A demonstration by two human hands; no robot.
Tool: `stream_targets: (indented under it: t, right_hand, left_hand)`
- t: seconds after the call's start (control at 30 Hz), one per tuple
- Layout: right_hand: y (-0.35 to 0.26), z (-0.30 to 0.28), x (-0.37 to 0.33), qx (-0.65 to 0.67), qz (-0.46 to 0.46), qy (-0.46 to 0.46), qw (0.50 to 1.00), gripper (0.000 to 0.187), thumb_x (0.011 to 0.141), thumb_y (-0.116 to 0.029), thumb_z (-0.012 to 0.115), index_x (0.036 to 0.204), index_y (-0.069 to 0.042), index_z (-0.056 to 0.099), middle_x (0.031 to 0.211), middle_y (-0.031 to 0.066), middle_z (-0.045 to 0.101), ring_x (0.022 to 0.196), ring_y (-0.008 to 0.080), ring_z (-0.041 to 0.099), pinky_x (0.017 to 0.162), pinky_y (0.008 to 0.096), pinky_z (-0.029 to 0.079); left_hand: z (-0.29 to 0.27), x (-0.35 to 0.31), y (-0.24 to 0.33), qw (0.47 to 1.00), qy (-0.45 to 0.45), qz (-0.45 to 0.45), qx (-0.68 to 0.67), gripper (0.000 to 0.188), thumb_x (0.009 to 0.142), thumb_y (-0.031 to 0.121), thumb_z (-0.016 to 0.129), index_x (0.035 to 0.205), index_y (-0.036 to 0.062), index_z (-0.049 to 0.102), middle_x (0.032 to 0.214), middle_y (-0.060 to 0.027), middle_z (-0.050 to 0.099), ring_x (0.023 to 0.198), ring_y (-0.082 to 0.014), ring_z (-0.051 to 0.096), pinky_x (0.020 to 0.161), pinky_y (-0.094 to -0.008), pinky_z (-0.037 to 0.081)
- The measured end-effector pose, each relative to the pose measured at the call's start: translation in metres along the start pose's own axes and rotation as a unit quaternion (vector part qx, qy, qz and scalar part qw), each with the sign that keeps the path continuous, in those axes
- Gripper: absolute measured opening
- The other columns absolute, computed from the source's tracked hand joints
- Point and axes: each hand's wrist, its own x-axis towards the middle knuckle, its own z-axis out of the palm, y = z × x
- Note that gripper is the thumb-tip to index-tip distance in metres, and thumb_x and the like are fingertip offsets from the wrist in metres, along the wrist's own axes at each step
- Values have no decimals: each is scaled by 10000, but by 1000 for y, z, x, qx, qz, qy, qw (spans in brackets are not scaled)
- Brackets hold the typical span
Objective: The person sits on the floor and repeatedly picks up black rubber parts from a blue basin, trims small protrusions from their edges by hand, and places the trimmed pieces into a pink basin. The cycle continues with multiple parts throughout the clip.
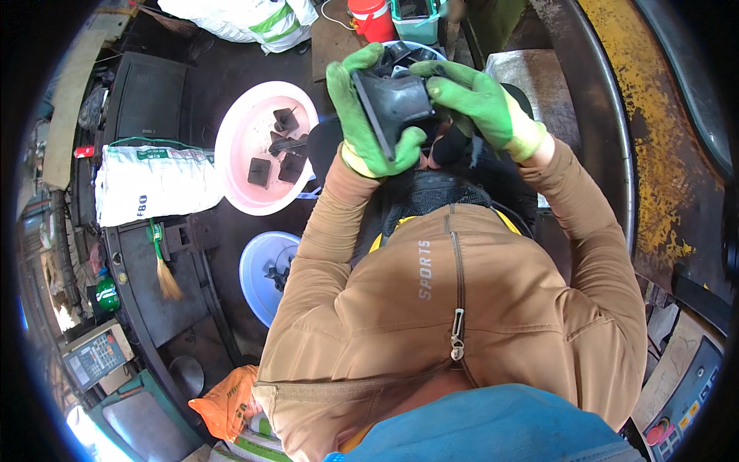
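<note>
Both of my hands wear green gloves and are raised in front of my body. My left hand (369, 123) is closed round a black moulded part (396, 98) with a flat square flange and a rounded neck. The part is tilted, its flange toward my left palm. Fingers of my right hand (481, 104) are curled in at the part's right end and touch it. Whatever they pinch is hidden. A small grey strip (476, 150) hangs below that hand. Just beyond my hands, a light basin (440, 55) holds more black pieces.
On the left stand a pink basin (231, 127) with several black flanged parts (259, 171) and a blue-white basin (254, 266) with dark scraps. A red container (372, 21) and green bin (416, 32) are ahead. A yellow rusty metal frame (654, 138) runs along the right.
</note>
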Motion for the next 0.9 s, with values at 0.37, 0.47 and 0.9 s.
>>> stream_targets:
  t: [0.37,0.47,0.9]
  right_hand:
    - [-1,-27,31,-580,-494,-86,642,355,785,-94,732,1130,-74,652,942,65,678,773,282,669,682,348,529]
    - [-3,-28,28,-509,-345,-59,786,375,829,-277,716,1140,-80,644,1004,87,680,891,290,658,738,385,533]
    - [21,-43,21,-570,-390,-56,721,326,860,-166,658,1171,-67,645,968,107,691,814,294,677,690,373,548]
  left_hand:
    - [2,-13,16,620,128,-502,-590,687,918,422,587,1484,107,355,1423,-159,459,1257,-331,506,1039,-525,447]
    - [0,-23,6,638,110,-499,-576,632,915,333,549,1474,98,372,1385,-171,496,1223,-346,533,1019,-544,457]
    - [-2,-9,13,650,160,-481,-566,687,782,294,581,1389,-2,453,1260,-221,574,1140,-346,576,976,-468,488]
